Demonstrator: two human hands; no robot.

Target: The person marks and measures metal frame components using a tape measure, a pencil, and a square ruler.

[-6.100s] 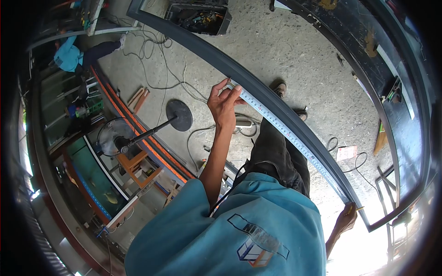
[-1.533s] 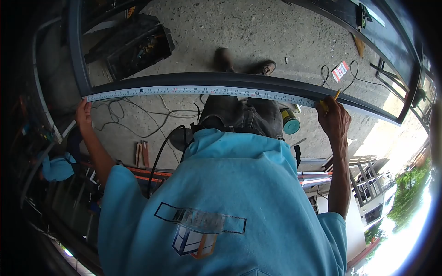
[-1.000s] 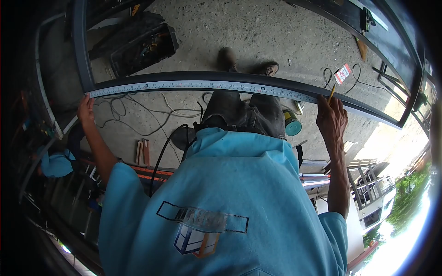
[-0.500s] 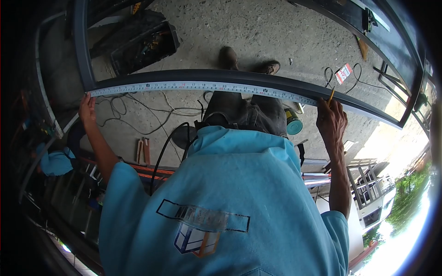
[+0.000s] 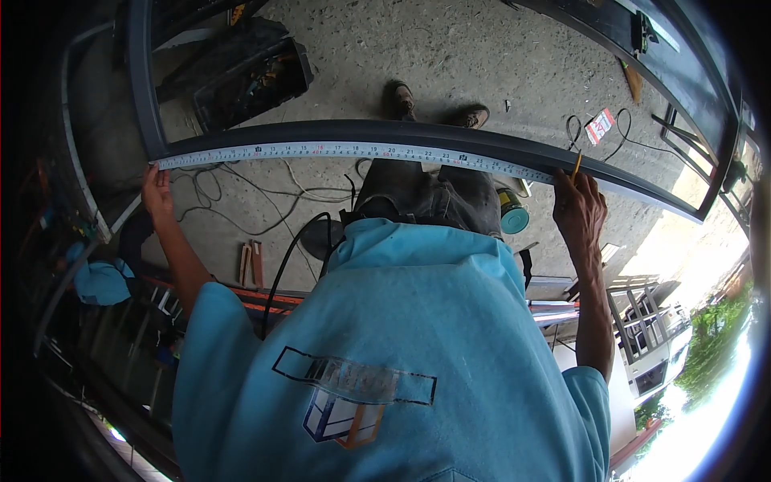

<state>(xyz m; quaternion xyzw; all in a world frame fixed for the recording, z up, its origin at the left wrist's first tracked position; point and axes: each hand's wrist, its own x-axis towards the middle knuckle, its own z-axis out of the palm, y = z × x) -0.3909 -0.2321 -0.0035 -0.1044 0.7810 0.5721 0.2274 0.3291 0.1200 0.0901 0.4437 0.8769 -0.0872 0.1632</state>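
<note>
A tape measure (image 5: 345,150) is stretched along the near bar of a dark metal frame (image 5: 361,130), its numbers facing up. At the bar's left corner my left hand (image 5: 157,191) pinches the end of the tape. Toward the right end, my right hand (image 5: 580,207) is closed over the tape, with a yellow pencil (image 5: 577,164) sticking up between its fingers. The tape's case does not show; my right hand covers that area.
A black toolbox (image 5: 253,84) lies on the concrete floor beyond the bar. Cables (image 5: 277,191) trail under the frame, near a can (image 5: 514,217). A red and white packet (image 5: 599,127) lies at right. Another person in a blue shirt (image 5: 104,281) is at lower left.
Both hands stay at the tape, with only a slight shift of my left hand and the pencil. The other person's blue shirt has moved a little to the right.
</note>
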